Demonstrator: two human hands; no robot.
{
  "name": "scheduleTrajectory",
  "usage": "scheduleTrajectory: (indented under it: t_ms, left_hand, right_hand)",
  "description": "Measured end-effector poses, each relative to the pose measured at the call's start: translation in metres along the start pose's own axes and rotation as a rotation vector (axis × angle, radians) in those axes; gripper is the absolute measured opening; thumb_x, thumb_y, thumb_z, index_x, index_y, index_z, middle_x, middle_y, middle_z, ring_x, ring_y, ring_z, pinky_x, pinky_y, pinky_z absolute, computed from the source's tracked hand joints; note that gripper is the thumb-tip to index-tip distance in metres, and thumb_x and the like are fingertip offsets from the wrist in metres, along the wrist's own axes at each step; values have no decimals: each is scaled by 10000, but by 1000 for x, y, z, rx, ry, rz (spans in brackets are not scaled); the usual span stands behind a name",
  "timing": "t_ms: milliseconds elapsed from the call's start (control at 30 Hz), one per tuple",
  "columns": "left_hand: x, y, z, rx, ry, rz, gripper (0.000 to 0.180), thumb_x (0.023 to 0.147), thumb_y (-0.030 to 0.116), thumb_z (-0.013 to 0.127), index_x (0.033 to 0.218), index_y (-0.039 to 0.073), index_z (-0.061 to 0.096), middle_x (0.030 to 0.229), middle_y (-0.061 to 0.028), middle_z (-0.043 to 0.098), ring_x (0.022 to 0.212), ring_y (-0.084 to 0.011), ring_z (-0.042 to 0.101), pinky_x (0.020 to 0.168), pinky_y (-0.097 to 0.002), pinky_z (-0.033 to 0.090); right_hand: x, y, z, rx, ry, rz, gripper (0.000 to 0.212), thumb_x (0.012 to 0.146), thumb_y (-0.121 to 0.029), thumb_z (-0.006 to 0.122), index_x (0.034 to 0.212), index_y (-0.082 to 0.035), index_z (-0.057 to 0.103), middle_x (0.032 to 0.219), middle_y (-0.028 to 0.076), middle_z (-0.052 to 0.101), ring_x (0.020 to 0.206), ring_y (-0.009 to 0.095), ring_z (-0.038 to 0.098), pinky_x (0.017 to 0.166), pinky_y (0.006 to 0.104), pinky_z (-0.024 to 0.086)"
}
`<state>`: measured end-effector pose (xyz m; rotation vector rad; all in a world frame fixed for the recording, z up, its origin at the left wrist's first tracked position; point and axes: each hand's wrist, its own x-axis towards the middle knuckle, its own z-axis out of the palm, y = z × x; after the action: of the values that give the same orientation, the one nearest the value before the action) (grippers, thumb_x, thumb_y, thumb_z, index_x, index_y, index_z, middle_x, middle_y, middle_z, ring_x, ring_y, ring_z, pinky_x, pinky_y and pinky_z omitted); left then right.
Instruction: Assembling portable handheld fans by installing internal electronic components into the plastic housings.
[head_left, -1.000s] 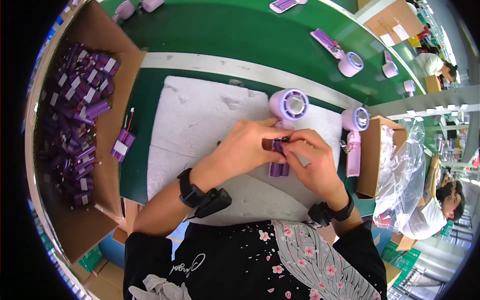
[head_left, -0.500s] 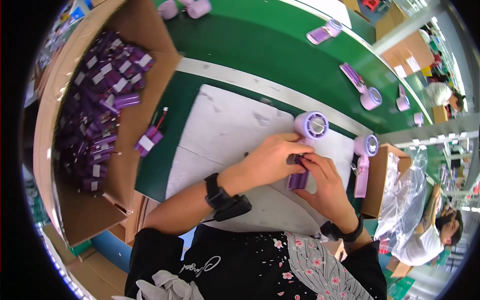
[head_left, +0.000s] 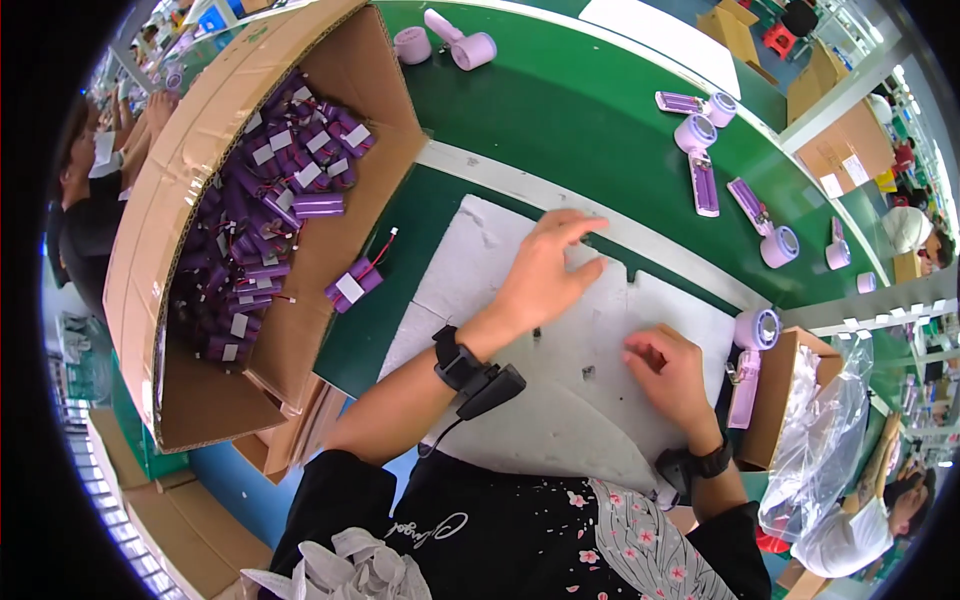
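Note:
My left hand [head_left: 550, 265] hovers above the far part of the grey-white foam mat [head_left: 500, 395], thumb and fingers spread and nothing in them. Over the mat's right side, my right hand [head_left: 675, 375] is loosely curled, with a hollow between thumb and fingers and no object showing there. Beyond the mat, a lilac handheld fan [head_left: 695, 132] lies on the green surface with its handle toward me, a purple battery pack [head_left: 705, 190] showing in the handle. Another lilac fan [head_left: 757, 328] with a pink handle lies right of the mat.
On the left, a large cardboard box [head_left: 385, 160] holds many purple battery packs; one loose pack [head_left: 353, 287] lies beside it. Several more fans lie along the green surface [head_left: 560, 95]. A small carton [head_left: 775, 405] with clear plastic stands at right. Co-workers are at both sides.
The fan that was between my hands now lies on the far green surface, released. My left hand has moved away from the right and opened. The view has shifted, too.

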<state>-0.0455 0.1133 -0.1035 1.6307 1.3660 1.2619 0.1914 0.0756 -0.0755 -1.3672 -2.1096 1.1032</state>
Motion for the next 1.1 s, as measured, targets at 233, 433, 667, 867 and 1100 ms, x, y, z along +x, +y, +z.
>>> scheduleTrajectory:
  t_ms: [233, 433, 667, 867, 1100]
  left_hand:
    - [106, -2, -35, 241, 148, 85, 691, 811, 276, 754, 1417, 129, 455, 1379, -205, 456, 1166, -321, 496, 982, -371, 447]
    - [264, -48, -80, 652, 379, -350, 925, 709, 384, 763, 1495, 336, 279, 1439, -342, 231, 1255, -522, 388, 1043, -548, 377]
    - [323, -112, -114, 890, 351, -327, 750, 746, 351, 734, 1425, 276, 424, 1323, -314, 432, 1156, -504, 506, 973, -523, 454]
    - [282, -83, -114, 748, 123, -27, 667, 723, 323, 792, 1317, 141, 549, 1164, -232, 627, 997, -407, 648, 896, -442, 526]
    - [100, 94, -7, -465, -786, -33, 625, 790, 148, 794, 1317, 18, 482, 1157, -109, 624, 1011, -182, 620, 878, -317, 520]
  right_hand:
    - [7, 10, -15, 44, 173, -129, 60, 817, -17, 722, 862, -23, 683, 739, 50, 609, 576, 106, 525, 533, 250, 415]
    - [20, 9, -42, 57, 159, -169, 60, 813, -26, 712, 863, -22, 681, 732, 83, 622, 550, 167, 577, 521, 281, 455]
    - [29, 8, -55, 98, 163, -163, 54, 810, -17, 710, 856, -21, 680, 709, 81, 609, 541, 157, 562, 512, 284, 444]
    - [21, 11, -43, 121, 167, -202, 104, 884, -88, 675, 968, -27, 668, 758, 55, 633, 561, 132, 560, 510, 273, 449]
    - [6, 8, -43, 1171, 337, 170, 391, 1007, -371, 489, 1277, -89, 502, 961, 86, 660, 642, 153, 624, 512, 266, 492]
